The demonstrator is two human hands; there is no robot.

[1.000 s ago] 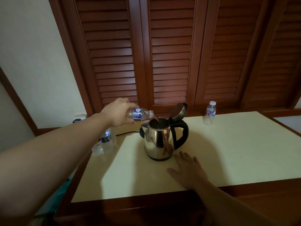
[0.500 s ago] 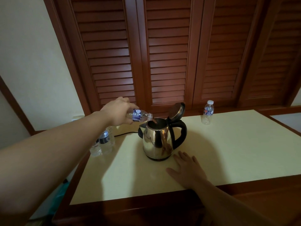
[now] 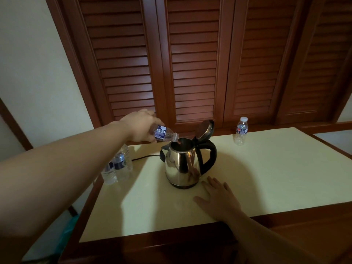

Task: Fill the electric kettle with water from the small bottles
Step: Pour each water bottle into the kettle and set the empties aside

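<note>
Plastic bottle (image 3: 164, 134) near-horizontal, neck toward kettle (image 3: 183, 164)

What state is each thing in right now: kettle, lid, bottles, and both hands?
Kettle: upright on the table.
Kettle lid: flipped open.
Held bottle: uncapped, tipped, mouth over the kettle opening.
Far bottle: capped, standing.
Bottles at the table's left edge: standing, partly hidden by the arm.
Left hand: grips the held bottle.
Right hand: flat on the table.

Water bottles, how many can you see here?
4: one tipped over the kettle in the left hand; two clustered under that forearm at the table's left edge; one upright at the back. The arm may hide more.
</note>
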